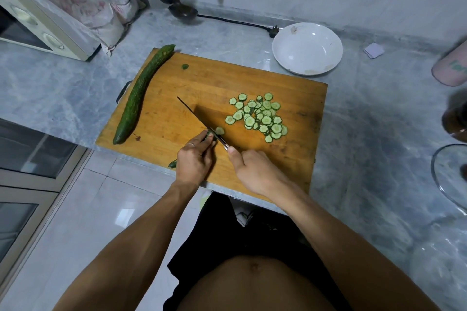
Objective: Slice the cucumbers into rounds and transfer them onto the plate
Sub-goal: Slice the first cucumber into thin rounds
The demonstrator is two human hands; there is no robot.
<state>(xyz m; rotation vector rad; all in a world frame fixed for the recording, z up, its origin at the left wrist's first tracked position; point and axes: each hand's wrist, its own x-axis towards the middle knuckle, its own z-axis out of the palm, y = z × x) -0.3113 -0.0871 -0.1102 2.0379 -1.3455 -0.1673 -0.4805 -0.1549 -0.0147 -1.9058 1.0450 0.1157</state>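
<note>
A wooden cutting board (177, 88) lies on the grey counter. A whole cucumber (139, 93) stretches along the board's left edge. A pile of several cucumber rounds (260, 116) sits on the board's right half. My left hand (193, 161) pinches a short cucumber stub (209, 135) near the board's front. My right hand (255, 171) grips the knife (194, 115), whose blade stands on the stub, with one fresh round (219, 130) beside it. The white plate (307, 49) sits behind the board's right corner, with no rounds on it.
A cut cucumber end (185, 66) lies at the board's back, another end piece (172, 164) at its front edge. A toaster oven (38, 25) stands at back left. Ladles (183, 11) and a power cord (237, 23) lie behind. A pink bottle (449, 68) and a glass lid (449, 171) are at right.
</note>
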